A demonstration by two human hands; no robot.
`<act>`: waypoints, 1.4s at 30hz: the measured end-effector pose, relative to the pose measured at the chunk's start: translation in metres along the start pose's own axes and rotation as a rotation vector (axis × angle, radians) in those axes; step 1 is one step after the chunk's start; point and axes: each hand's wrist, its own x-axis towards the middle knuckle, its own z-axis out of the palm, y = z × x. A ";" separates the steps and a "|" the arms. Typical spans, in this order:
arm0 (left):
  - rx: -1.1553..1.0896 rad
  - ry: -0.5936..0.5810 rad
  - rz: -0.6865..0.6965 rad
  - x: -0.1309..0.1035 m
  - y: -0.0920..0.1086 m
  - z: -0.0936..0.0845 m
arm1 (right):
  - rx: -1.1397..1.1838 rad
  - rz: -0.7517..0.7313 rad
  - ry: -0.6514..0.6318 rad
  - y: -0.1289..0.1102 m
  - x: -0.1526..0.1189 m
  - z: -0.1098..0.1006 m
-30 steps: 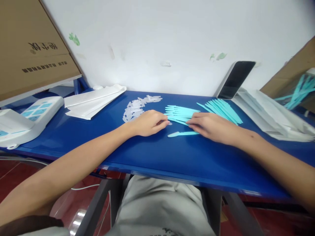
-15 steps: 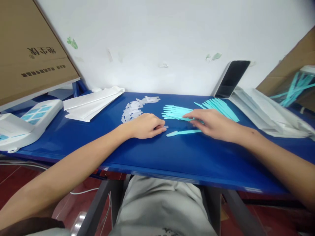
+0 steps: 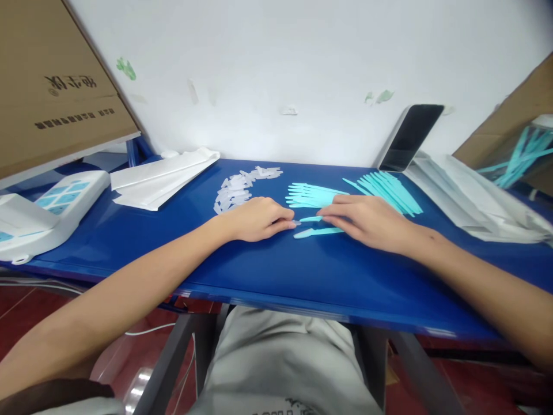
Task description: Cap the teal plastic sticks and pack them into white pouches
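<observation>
Near the middle of the blue table, my left hand (image 3: 263, 219) is closed on a small translucent cap (image 3: 296, 222) that sticks out past its fingertips. Facing it, my right hand (image 3: 367, 222) pinches a turquoise stick (image 3: 310, 219), whose tip points at the cap with a small gap between them. Another turquoise stick with a pale end (image 3: 317, 232) lies just below, partly under my right hand. Behind are a row of turquoise sticks (image 3: 309, 195) and a second fanned pile (image 3: 391, 191). A curved heap of translucent caps (image 3: 233, 193) lies behind my left hand.
White folded sheets (image 3: 162, 178) and a white device with blue panels (image 3: 64, 199) are at the left, below a cardboard box (image 3: 56, 86). A phone (image 3: 410, 138) leans on the wall. White bags (image 3: 458, 202) and a container of turquoise sticks (image 3: 525, 153) stand right.
My right hand has taken a turquoise stick from the row and brought it down and left, toward the cap in my left hand. My left hand has hardly moved.
</observation>
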 end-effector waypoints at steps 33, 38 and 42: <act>0.028 -0.016 0.059 0.002 0.002 0.000 | -0.476 -0.219 0.037 -0.021 0.007 -0.004; 0.043 -0.037 0.032 0.005 0.005 0.000 | -0.427 -0.207 0.027 -0.022 0.010 -0.005; 0.046 -0.051 0.026 0.004 0.005 0.000 | -0.352 -0.160 0.005 -0.019 0.007 -0.007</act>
